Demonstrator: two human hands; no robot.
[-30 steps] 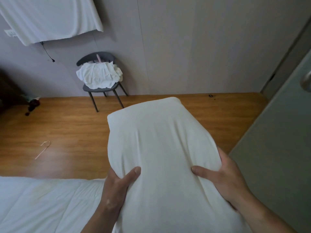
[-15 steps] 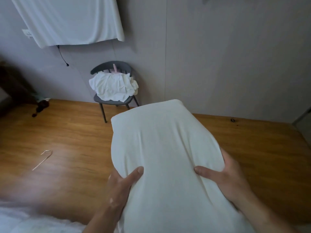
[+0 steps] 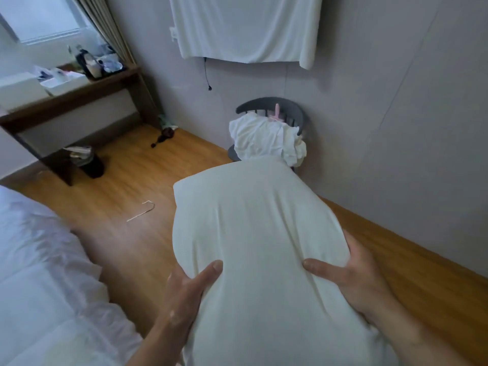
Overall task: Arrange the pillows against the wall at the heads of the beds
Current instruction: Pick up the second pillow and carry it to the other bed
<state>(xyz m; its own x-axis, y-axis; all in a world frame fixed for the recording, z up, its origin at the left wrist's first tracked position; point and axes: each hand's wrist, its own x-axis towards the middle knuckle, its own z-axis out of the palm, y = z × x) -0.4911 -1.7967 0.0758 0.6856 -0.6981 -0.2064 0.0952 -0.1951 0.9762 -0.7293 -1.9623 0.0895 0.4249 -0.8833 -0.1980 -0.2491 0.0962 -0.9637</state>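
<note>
A long white pillow (image 3: 253,233) fills the middle of the view, held out in front of me above the wooden floor. My left hand (image 3: 184,294) grips its left side, thumb on top. My right hand (image 3: 353,276) grips its right side, thumb pressed into the cover. A bed with a white duvet (image 3: 39,273) lies at the lower left, beside and below the pillow. The head of the bed is out of view.
A grey chair (image 3: 274,109) piled with white cloth (image 3: 266,138) stands against the wall behind the pillow. A wooden desk (image 3: 74,96) with clutter and a bin (image 3: 84,159) beneath it stand at the left. A white sheet (image 3: 245,27) hangs on the wall. A thin hanger (image 3: 141,211) lies on the floor.
My view has swung left: the desk, window and more of the bed have come into sight, and the chair now sits behind the pillow. Both hands keep the same grip.
</note>
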